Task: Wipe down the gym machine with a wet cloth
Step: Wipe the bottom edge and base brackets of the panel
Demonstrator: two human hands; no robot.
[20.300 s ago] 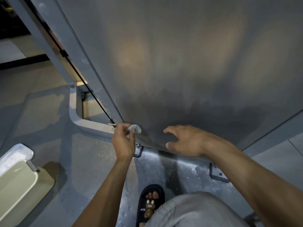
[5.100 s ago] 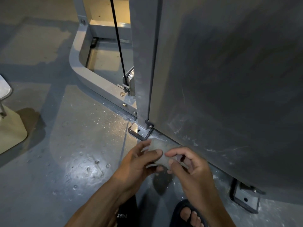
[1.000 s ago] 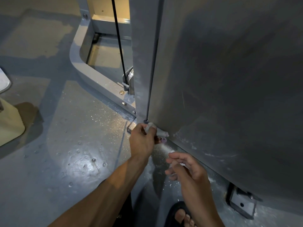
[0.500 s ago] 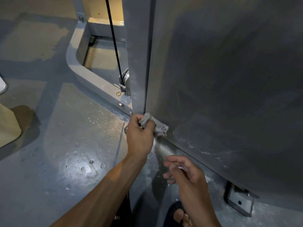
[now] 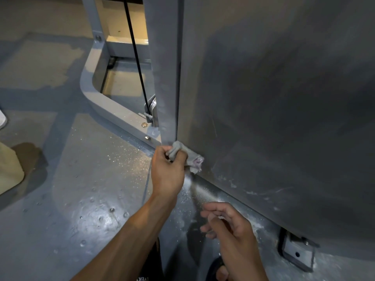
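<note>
The left hand (image 5: 169, 171) grips a small crumpled grey wet cloth (image 5: 185, 157), pressing it against the bottom corner of the tall grey metal gym machine panel (image 5: 274, 110). At five o'clock from it, the right hand (image 5: 231, 230) hovers with loosely curled fingers, holding nothing, above the speckled grey painted floor (image 5: 81, 179).

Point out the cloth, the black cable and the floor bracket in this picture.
cloth (image 5: 187, 158), head view, on the bunched grey fabric gripped by the left hand (image 5: 168, 173).
black cable (image 5: 135, 57), head view, on its straight middle run.
floor bracket (image 5: 297, 253), head view, on its flat plate near the bolt hole.
</note>
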